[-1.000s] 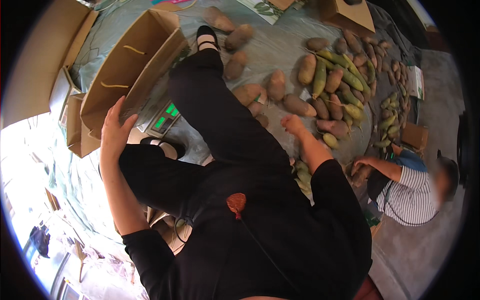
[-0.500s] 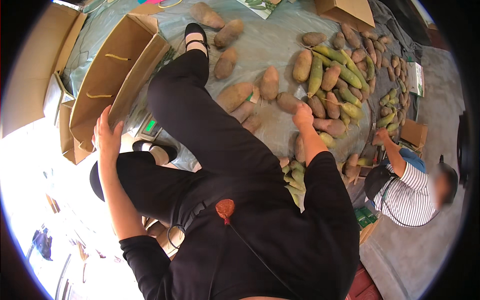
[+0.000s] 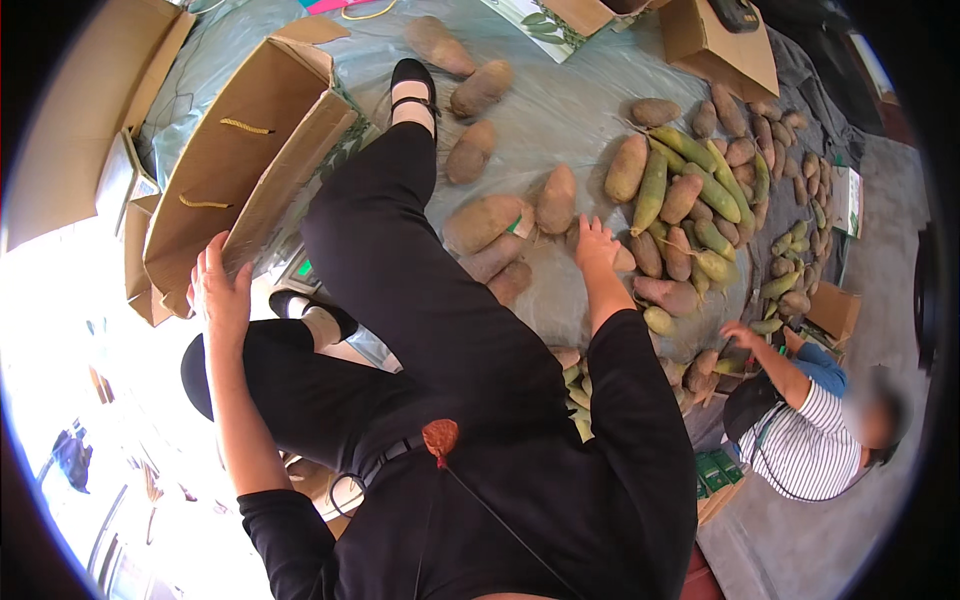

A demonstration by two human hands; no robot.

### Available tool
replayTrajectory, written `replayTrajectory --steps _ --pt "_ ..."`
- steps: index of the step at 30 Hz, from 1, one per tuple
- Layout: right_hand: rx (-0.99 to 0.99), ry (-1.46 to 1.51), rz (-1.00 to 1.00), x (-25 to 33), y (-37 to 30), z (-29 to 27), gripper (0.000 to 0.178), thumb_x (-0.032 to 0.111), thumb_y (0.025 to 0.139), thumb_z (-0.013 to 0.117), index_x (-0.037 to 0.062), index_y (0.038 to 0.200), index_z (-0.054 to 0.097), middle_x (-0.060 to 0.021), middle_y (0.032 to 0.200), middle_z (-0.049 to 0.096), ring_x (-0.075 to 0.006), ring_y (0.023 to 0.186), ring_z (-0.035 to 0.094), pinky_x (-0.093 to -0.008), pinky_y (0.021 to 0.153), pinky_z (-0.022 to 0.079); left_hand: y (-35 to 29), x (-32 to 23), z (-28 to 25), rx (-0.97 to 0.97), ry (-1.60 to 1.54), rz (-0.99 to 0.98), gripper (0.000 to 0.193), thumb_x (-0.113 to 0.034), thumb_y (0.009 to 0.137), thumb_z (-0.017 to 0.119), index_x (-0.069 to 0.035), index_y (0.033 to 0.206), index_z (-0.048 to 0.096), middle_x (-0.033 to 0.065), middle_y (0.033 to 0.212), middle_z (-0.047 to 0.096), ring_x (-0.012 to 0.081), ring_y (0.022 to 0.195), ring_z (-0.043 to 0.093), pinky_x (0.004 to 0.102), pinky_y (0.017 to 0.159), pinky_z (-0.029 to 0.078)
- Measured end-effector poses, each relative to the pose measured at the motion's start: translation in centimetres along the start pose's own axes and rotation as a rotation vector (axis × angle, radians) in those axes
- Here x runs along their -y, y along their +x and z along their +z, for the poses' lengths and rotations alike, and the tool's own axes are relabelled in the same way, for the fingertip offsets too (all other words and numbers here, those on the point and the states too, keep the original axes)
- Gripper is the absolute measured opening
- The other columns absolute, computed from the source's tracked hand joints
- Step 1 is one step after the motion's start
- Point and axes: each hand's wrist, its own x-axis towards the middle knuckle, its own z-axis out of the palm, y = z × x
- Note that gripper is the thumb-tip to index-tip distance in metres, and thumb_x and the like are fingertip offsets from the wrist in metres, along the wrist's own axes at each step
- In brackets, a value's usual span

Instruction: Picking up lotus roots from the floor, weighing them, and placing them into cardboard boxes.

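My left hand (image 3: 222, 300) is open, its fingers spread at the lower edge of a tall cardboard gift box (image 3: 205, 165) with yellow rope handles. Over on the plastic sheet, my right hand (image 3: 597, 248) lies across a brown, soil-dusted root vegetable (image 3: 624, 260), fingers stretched out and apart. Part of that root is hidden under the hand. Just beyond it rests another plump brown root (image 3: 556, 200), and a large one with a small label (image 3: 484, 222) lies to its left. On the right is a heap with long green radishes (image 3: 712, 195).
A scale with a green display (image 3: 304, 268) stands behind my knee, partly hidden by the box. More cartons (image 3: 718, 55) are at the far edge. To the right a co-worker in a striped shirt (image 3: 808, 440) reaches toward the vegetables with one hand (image 3: 740, 334).
My right hand's fingers have gone from closed around a brown root to spread out over it. The co-worker's hand has drawn back from the heap. The whole view has shifted slightly.
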Motion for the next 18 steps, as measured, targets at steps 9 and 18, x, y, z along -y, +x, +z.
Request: replayTrajectory --steps 9,18 --pt "-0.087 -0.085 -0.104 0.5 -2.0 1.8 0.023 0.015 0.086 0.053 0.0163 0.109 0.051 -0.0047 0.114 0.053 -0.0258 0.11 0.051 -0.0506 0.086 0.042 0.0 0.5 -0.2 -0.015 -0.012 -0.01 0.054 -0.013 0.076 0.068 -0.015 0.126 0.048 0.01 0.12 0.055 0.0301 0.114 0.049 0.0457 0.096 0.035" --pt "-0.284 0.766 -0.016 -4.6 -3.9 -2.3 0.074 0.01 0.06 0.078 0.0067 0.124 0.042 -0.0119 0.12 0.052 -0.0324 0.11 0.052 -0.0419 0.092 0.042 -0.3 0.8 -0.3 -0.016 -0.038 0.01 0.05 -0.015 0.075 0.07 -0.014 0.121 0.051 0.0097 0.114 0.057 0.0284 0.111 0.051 0.0464 0.094 0.037"
